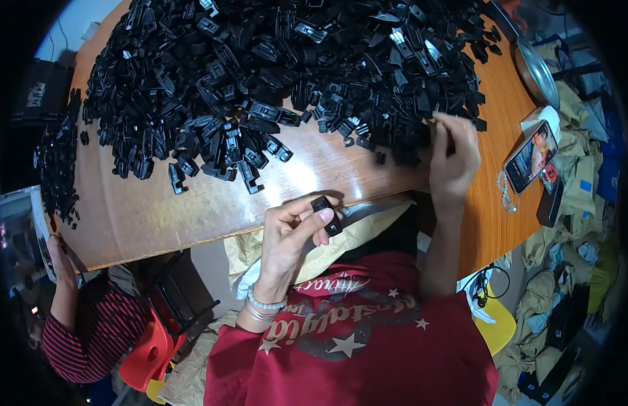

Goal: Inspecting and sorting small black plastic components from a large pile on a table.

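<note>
A small black plastic part point(325, 211) is pinched between the thumb and fingers of my left hand point(289, 233), just off the table's near edge. My right hand point(456, 147) is at the right border of a big heap of black plastic parts point(260, 74). Its thumb and index finger are pressed together at the heap's edge, and I cannot make out what, if anything, is between them. The heap mixes long clip-like pieces and smaller bits, several of them lying loose along its near side.
The wooden table point(185, 223) has a curved near edge. To the right lie a phone point(532, 157), a beaded string point(507, 193) and a metal bowl point(537, 73). A co-worker in a striped top point(90, 331) sits at left by a smaller black pile point(57, 169). Bags point(571, 210) cover the floor at right.
</note>
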